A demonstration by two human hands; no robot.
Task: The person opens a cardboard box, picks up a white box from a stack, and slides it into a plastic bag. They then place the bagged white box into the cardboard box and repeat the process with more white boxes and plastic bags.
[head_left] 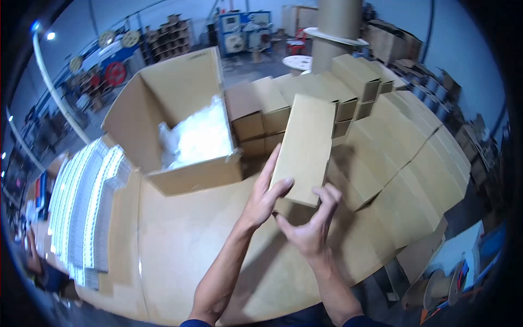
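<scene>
In the head view, the left hand [265,197] is clamped on a narrow tan carton [305,144], its thumb over the lower left of the broad face and its fingers along the left side; this grip probably steadies the carton while leaving its lower end within reach of the other hand; the right hand [315,228] has its thumb and fingers apart, curled fingertips touching the carton's lower right corner and thumb below the end edge; it seems placed there to work on or support that end, though the underside is hidden. The carton is held tilted above the table [185,245], its far end reaching in front of a row of similar cartons [275,98]; these stand side by side and partly stacked, perhaps to save room and keep them within reach.

To the left of that row stands a large box [196,177], its top uncovered and its far wall raised; clear plastic [204,133] lies inside, perhaps as a lining or wrapping; flat cardboard pieces [408,163] overlap on the right, a layout that likely makes single pieces easy to lift; white ridged sheets [81,201] sit in close stacks at the left edge, seemingly to stay aligned and apart from the cardboard.
</scene>
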